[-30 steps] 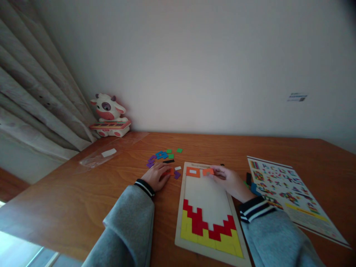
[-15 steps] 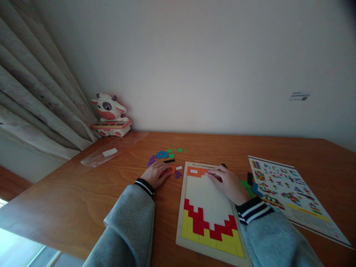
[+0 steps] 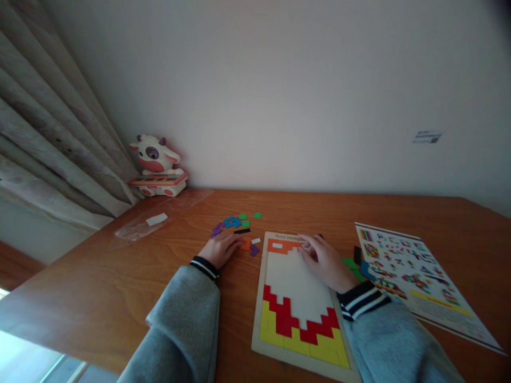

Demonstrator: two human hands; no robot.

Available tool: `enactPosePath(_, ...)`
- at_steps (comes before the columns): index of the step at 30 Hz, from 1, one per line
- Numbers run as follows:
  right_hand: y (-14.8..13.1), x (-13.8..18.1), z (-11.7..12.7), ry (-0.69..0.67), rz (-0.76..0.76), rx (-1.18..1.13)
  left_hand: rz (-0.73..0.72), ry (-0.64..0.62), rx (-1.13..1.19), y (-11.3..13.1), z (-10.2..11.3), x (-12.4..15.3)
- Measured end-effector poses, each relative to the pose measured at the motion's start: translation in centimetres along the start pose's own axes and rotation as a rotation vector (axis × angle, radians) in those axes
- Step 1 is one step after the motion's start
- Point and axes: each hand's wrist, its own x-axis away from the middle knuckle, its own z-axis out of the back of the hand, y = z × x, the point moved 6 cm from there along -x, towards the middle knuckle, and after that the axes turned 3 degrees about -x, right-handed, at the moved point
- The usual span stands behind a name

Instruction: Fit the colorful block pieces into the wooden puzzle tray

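Reddish-brown wooden tabletop (image 3: 120, 298) with visible grain is stretching from the person back to a plain pale wall (image 3: 279, 96). Along the way, a glossy printed sheet (image 3: 435, 282) is lying on the right, a clear plastic bag (image 3: 138, 232) is sprawling on the left, and a white-and-pink toy cow with a keyboard (image 3: 157, 165) is sitting by the wall, next to a pale draped curtain (image 3: 51, 138).

So, the pale wooden rectangular puzzle board (image 3: 283, 276): it's lying flat between the two hands. Starting close, flat yellow blocks (image 3: 287, 340) are filling the near end, stepped red blocks (image 3: 285, 319) are bordering them, bare board is showing in the middle, and flat orange blocks (image 3: 277, 246) are lining the far end.

Its long axis is running away from the person, far end leaning slightly left. Some printing is sitting on that far rim, too small to read.

Left hand (image 3: 219, 251) is resting palm down by a loose orange block (image 3: 246, 244), right hand (image 3: 321, 261) is curling over the board's far right, fingertips at the orange row. Can't tell if either's actually pinching anything.
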Motion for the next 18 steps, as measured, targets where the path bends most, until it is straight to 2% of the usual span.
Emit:
enactPosePath(6, 0.7, -0.4, 1.5, 0.128, -0.103, -0.086, 0.051, 0.131, -0.006, 0.1, 1.5, -0.2)
enactPosePath(9, 0.8, -0.5, 1.9, 0.151, -0.150, -0.147, 0.085, 0.209, 0.031, 1.1, 1.7, -0.6)
enactPosePath(11, 0.1, -0.4, 1.3, 0.081, -0.159, -0.218, 0.092, 0.243, 0.083, 2.4, 1.4, -0.9)
enactPosePath(14, -2.0, 0.1, -0.7, -0.121, -0.138, -0.357, 0.085, 0.258, 0.170, 5.2, 0.7, -1.3)
enactPosePath(18, -4.8, 1.1, -2.8, -0.312, -0.099, -0.502, 0.018, 0.216, 0.297, 9.1, -0.1, -1.7)
